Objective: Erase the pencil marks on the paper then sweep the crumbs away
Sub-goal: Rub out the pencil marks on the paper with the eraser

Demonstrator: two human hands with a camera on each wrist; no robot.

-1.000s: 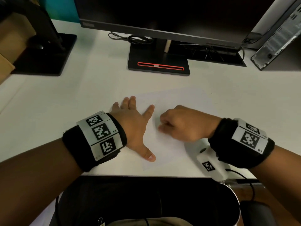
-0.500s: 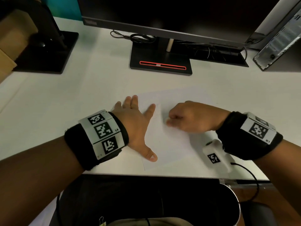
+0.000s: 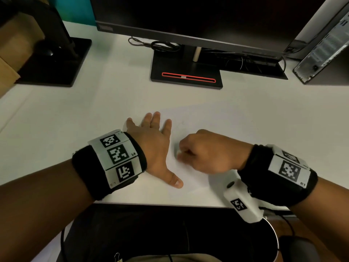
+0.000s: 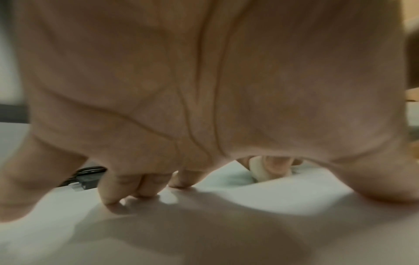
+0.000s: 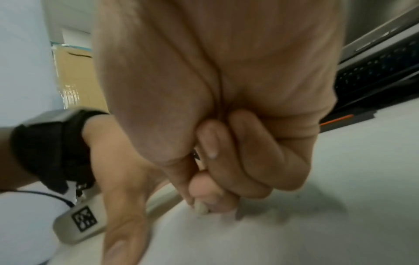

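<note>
A white sheet of paper (image 3: pixel 190 129) lies on the white desk (image 3: pixel 75 120) in front of me. My left hand (image 3: pixel 153 146) lies flat on the sheet's left edge, fingers spread, thumb pointing toward me. My right hand (image 3: pixel 204 151) is curled into a fist and pinches a small white eraser (image 3: pixel 178 152) against the paper. The eraser's tip (image 5: pixel 200 208) shows below the fingertips in the right wrist view, and appears far off as a pale eraser (image 4: pixel 257 169) in the left wrist view. Faint pencil marks (image 3: pixel 181 122) show above my right hand. Tiny dark specks (image 5: pixel 317 202) dot the paper.
A monitor stand (image 3: pixel 186 74) with a red slot stands at the back centre, cables (image 3: pixel 160 44) behind it. A second black stand (image 3: pixel 54 61) is back left, a computer case (image 3: pixel 324 48) back right. The desk's front edge (image 3: pixel 160 204) runs just below my wrists.
My right hand with the eraser slid away from me and to the right, then came back toward me and the left hand. The left hand stayed flat on the paper.
</note>
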